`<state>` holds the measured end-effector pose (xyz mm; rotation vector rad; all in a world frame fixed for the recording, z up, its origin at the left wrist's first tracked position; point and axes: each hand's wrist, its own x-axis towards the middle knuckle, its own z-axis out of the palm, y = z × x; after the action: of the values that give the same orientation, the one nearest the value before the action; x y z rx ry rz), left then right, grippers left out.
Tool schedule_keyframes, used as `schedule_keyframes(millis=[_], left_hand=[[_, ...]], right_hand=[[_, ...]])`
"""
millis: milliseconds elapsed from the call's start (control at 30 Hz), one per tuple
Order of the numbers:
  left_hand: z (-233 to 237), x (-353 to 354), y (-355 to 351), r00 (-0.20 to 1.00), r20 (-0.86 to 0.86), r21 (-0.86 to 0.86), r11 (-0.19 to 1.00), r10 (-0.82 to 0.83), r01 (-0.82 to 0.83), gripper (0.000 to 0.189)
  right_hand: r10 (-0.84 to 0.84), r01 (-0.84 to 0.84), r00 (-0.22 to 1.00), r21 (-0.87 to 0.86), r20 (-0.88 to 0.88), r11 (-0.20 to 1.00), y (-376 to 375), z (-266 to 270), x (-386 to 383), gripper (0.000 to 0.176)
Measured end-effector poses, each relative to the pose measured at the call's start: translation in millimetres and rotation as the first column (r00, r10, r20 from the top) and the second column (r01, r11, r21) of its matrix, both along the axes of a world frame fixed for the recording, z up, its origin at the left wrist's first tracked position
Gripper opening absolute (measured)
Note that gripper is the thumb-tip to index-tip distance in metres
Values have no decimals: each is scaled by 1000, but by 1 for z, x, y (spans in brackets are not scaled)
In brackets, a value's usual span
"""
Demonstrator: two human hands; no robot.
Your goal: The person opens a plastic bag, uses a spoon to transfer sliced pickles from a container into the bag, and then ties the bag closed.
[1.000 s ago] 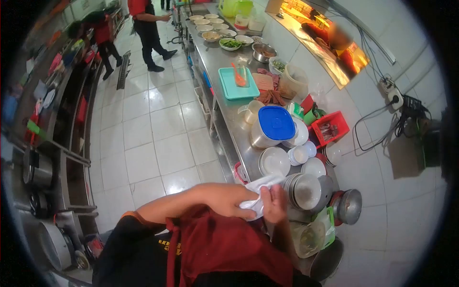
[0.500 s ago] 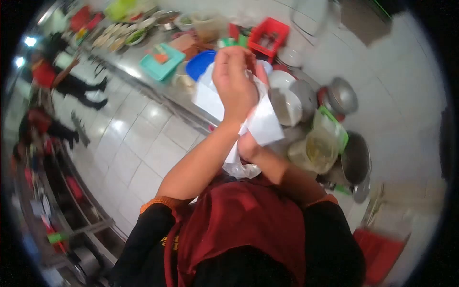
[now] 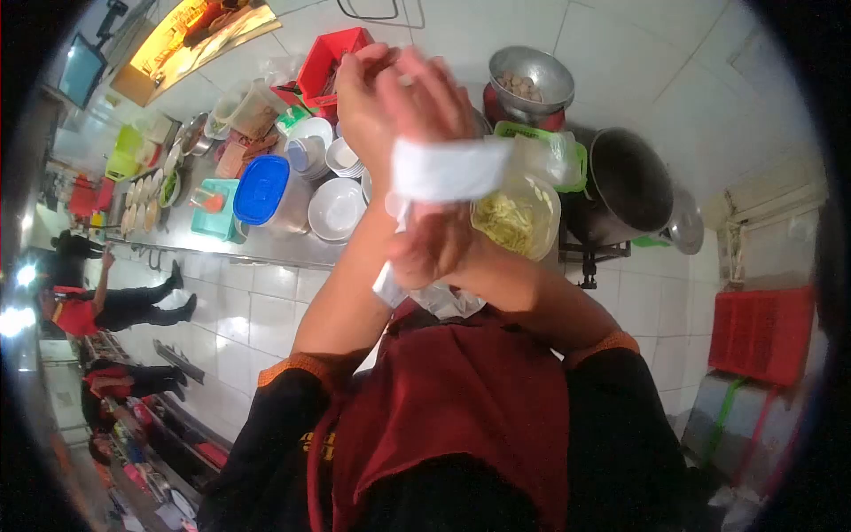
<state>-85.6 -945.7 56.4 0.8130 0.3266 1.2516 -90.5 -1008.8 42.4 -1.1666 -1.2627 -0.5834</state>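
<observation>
Both my hands are raised close in front of the camera with a white cloth (image 3: 450, 168) between them. My left hand (image 3: 399, 97) is uppermost, fingers stretched over the cloth's top edge. My right hand (image 3: 430, 253) is below it, closed around the cloth's lower part, whose crumpled end (image 3: 443, 301) hangs near my red apron (image 3: 443, 408). The hands hide part of the steel counter (image 3: 266, 244) behind them.
On the counter stand a blue-lidded container (image 3: 261, 188), white bowls (image 3: 337, 208), a teal tray (image 3: 213, 199), a red crate (image 3: 332, 62), a tub of shredded food (image 3: 514, 222), a metal bowl (image 3: 530, 84) and a big pot (image 3: 629, 182). Other people (image 3: 89, 301) stand on the tiled floor at left.
The view has swung right along the counter. My hands rose higher with the cloth, now stretched in a band across them; a second ago they held it low by the bowls.
</observation>
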Motion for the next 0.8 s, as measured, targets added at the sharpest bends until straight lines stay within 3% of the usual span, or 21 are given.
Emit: schedule_keyframes(millis=[33,100,133,167,233,267,300,333,367,400,433,467,500,567,633,700,733,800], left_hand=[[-10,4,0,1000,-16,9,1000,-1,1,22],[-34,12,12,960,-226,479,877,165,-38,23],[-22,6,-5,996,-84,249,967,-39,59,28],[-28,13,-13,994,-105,205,978,-22,43,33],[-30,18,-10,987,-77,-7,990,-138,138,34],[-57,30,10,988,-154,117,992,-18,36,32],[-85,36,26,969,-223,241,969,107,-52,30],[-78,28,6,776,-461,508,845,431,-167,29],[-92,20,15,583,-620,573,810,526,-121,25],[-109,15,13,712,-604,411,906,357,-105,25],[-111,10,0,823,-537,240,969,186,-62,26],[-101,-1,-6,968,-200,-222,969,-154,108,27],[-105,-2,-8,968,-210,-231,969,-136,86,27],[-110,8,-4,813,-582,-127,987,6,-98,23],[-107,20,7,941,-331,-493,863,-73,-106,23],[-91,31,-1,931,-358,-431,871,75,-236,22],[-78,35,-5,930,-358,-426,871,86,-244,22],[-59,34,-15,945,-312,-677,675,98,-293,21]], right_hand=[[-76,69,971,37,227,997,5,-11,29,97],[270,-249,958,190,-94,950,9,-9,44,81],[434,-359,799,249,-417,900,2,0,43,77],[658,-560,574,353,-487,750,-9,7,45,82],[499,-417,756,276,-423,866,-5,-17,57,72],[270,-268,919,48,-286,962,-12,-40,50,70],[43,-56,995,-147,-87,988,-24,-58,42,67],[59,-59,998,-206,-5,977,-27,-49,58,81],[88,-90,996,-210,-18,974,-26,-50,61,81],[350,-389,881,-68,-318,919,-25,-52,61,73],[573,-600,615,150,-542,786,-23,-53,63,65],[368,-422,818,-28,-442,906,-27,-57,80,61],[426,-496,726,17,-540,868,-30,-61,81,55],[341,-351,846,54,-411,935,-27,-81,78,61],[276,-286,900,20,-337,958,-37,-92,62,70],[201,-216,941,-27,-271,976,-41,-103,57,79],[243,-243,875,56,-419,969,-45,-106,54,78],[309,-295,731,127,-609,947,-48,-104,54,66]])
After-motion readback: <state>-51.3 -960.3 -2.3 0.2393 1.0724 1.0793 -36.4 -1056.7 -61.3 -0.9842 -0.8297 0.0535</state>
